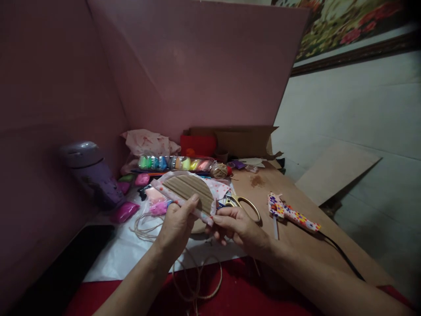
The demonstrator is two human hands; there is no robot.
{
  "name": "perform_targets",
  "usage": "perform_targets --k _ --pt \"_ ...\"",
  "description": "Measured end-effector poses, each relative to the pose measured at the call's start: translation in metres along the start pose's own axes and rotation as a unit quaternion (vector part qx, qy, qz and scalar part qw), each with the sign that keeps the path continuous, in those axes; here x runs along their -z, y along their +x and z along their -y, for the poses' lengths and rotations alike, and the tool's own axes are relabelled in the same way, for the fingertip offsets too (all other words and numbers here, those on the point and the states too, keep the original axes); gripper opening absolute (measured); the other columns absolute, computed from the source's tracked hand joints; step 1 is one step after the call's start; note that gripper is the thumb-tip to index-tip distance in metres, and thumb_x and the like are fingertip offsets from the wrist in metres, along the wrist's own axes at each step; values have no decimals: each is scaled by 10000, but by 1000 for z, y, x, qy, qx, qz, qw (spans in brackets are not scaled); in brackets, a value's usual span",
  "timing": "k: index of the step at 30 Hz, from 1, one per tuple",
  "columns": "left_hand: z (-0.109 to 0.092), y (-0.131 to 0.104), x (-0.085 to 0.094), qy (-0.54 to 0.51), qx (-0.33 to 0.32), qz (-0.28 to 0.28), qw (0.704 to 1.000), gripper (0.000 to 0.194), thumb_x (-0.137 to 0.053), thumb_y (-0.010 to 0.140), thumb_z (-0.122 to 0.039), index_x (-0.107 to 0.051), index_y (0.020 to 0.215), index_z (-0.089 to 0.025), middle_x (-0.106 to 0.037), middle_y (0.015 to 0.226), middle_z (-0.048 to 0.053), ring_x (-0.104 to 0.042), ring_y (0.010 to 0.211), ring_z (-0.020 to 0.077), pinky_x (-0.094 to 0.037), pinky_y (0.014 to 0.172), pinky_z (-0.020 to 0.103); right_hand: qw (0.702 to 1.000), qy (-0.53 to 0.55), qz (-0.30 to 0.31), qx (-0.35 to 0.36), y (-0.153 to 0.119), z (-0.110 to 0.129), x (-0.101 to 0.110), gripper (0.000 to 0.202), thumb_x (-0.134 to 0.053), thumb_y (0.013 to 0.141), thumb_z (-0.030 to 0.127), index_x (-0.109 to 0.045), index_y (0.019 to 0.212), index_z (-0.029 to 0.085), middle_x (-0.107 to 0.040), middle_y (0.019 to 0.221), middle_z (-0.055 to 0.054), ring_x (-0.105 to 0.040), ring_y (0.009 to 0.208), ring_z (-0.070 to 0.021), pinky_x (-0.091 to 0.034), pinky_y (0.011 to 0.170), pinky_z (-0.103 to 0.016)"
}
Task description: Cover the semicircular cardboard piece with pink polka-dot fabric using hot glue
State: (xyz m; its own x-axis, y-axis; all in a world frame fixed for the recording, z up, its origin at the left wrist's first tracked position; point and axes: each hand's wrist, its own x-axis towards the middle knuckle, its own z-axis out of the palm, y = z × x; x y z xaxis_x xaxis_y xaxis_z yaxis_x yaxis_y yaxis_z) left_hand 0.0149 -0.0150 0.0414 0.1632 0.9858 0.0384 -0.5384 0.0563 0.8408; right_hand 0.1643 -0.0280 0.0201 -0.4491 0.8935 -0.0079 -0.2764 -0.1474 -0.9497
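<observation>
While both hands meet at the lower middle of the frame, this is how the single head view reads:

Held piece: a rounded, fan-shaped piece of ribbed brown cardboard (190, 189) wrapped at its edges in white fabric with small pink dots, raised just above the counter at centre frame.
Left hand (176, 226): its grip is pressed on the piece's lower left edge, thumb on the fabric border, fingers hidden behind.
Right hand (238, 226): its grip pinches the lower right corner of the same fabric border, fingertips curled in.
How it will handle: I judge it light and fairly stiff across the ribs, though it would likely crease along them; the fabric is soft and may slip off the edge, so the hemmed border, where both hands already sit, looks the safest place to hold.
Scissors: gold-handled scissors (245, 206) lie on the counter just behind the right hand.
Glue gun: a floral-patterned glue gun (291, 213) lies right of centre, its black cord running toward the lower right.
Twine: loose beige twine (197, 281) loops under the wrists at lower centre, and a small ball of twine (219, 170) sits behind the held piece.
Clay: a row of bright clay packets in a clear strip (174, 163) lies at mid-frame, with pink packets to the left.
Bottle: a purple lidded bottle (90, 171) stands at the left.
Counter: a brown wooden counter (296, 245), partly covered by white paper and red cloth.
</observation>
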Motion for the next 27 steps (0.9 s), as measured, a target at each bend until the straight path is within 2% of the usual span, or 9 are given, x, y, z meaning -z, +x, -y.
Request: perform_targets --k 2,8,13,17,19,23,27 --pt "1 -1 0 7 -3 3 1000 99 -624 743 -215 -646 743 -118 -626 714 11 -569 680 107 -461 655 219 1000 -13 -5 -5 0 1 1 257 -635 734 353 -659 729 97 -639 689 -59 -512 510 -77 -365 425 -180" --pt "4 0 -2 34 -6 24 999 153 -618 741 -244 -660 670 -116 -663 703 44 -604 676 146 -471 652 248 999 -7 -22 -38 1 0 2 222 -643 713 322 -653 707 101 -650 666 -54 -496 479 -66 -349 410 -172" --pt "8 -1 -3 53 -5 45 998 185 -583 771 -265 -679 722 -115 -666 679 49 -607 633 153 -468 577 245 998 -13 -64 -7 2 -10 -1 201 -622 697 299 -648 649 106 -636 609 -35 -481 440 -65 -343 403 -177" --pt "11 -1 -3 65 -2 24 998 178 -605 753 -256 -659 665 -110 -638 600 30 -582 560 130 -463 539 230 994 -13 -109 3 0 -16 -3 185 -609 678 273 -631 591 111 -614 532 -19 -445 402 -60 -318 381 -171" --pt "11 -1 -4 51 12 14 999 157 -617 740 -247 -646 666 -112 -633 599 23 -572 538 123 -465 512 228 996 1 -90 1 -1 -17 -1 192 -621 684 293 -641 628 111 -627 557 -23 -455 415 -60 -324 388 -168" --pt "10 -2 -6 29 38 29 998 138 -616 731 -250 -636 726 -114 -647 640 37 -578 518 139 -459 441 236 999 35 -16 25 -3 -17 5 276 -600 721 377 -657 708 107 -658 645 -56 -515 490 -88 -372 423 -181" --pt "11 -2 -8 29 43 32 998 150 -633 716 -259 -640 747 -113 -661 661 49 -611 573 155 -480 488 238 999 21 -36 21 -3 -19 9 289 -610 724 384 -645 657 106 -655 602 -47 -497 439 -73 -334 389 -168"
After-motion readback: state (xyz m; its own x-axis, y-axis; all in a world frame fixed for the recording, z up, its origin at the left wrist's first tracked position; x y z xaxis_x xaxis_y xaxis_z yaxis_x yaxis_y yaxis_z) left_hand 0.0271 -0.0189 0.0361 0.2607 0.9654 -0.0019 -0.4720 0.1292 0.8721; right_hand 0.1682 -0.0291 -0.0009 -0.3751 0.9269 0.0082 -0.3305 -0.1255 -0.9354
